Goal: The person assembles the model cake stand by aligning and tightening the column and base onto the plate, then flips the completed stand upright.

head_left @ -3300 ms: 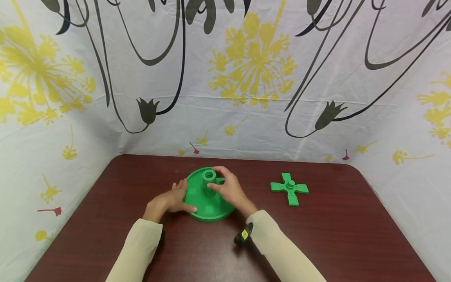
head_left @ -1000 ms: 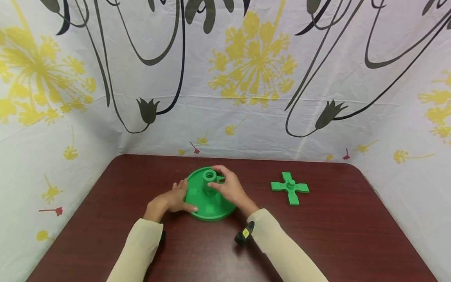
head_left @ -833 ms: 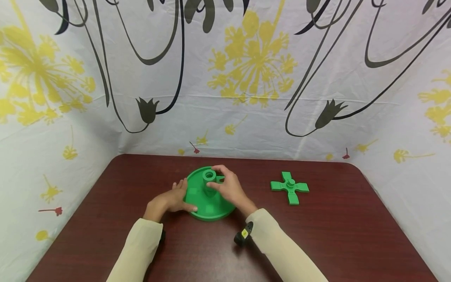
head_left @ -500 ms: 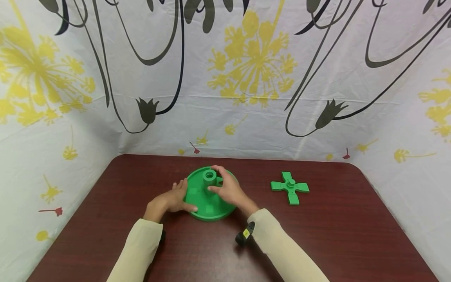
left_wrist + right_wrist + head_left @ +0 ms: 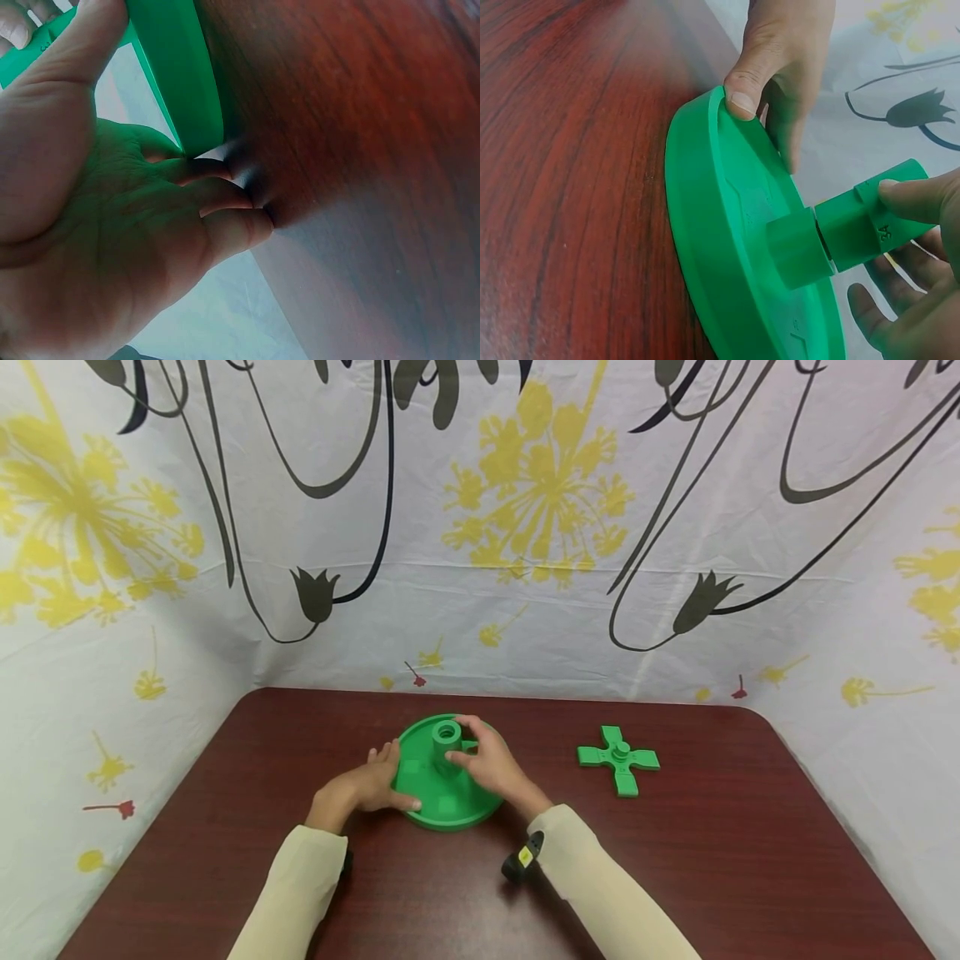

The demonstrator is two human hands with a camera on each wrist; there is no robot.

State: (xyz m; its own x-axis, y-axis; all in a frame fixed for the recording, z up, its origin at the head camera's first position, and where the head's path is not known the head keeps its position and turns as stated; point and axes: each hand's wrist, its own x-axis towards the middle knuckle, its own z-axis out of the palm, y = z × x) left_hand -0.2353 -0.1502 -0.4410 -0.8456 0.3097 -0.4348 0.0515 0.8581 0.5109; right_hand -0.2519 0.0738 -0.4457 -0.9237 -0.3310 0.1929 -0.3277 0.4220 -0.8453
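Observation:
A green round base (image 5: 446,812) with a raised rim lies on the table. My left hand (image 5: 363,787) holds its left side, thumb over the rim and the other fingers along the outer edge. From the middle of the base rises a short post (image 5: 799,247). On that post stands a green tube (image 5: 870,214) marked with raised digits, a thin gap showing at the joint. My right hand (image 5: 495,768) holds the tube from the right, its thumb (image 5: 915,201) pressed on the side. In the right wrist view several of its fingers spread below the tube.
A green cross-shaped piece (image 5: 618,760) with a round knob at its centre lies to the right on the dark red table (image 5: 720,843). White cloth (image 5: 555,635) with flower prints surrounds the table at the back and sides.
The right thumb and index finger have shifted slightly on the tube, leaving more of it in view. The left hand, the round base and the cross-shaped piece stay in place.

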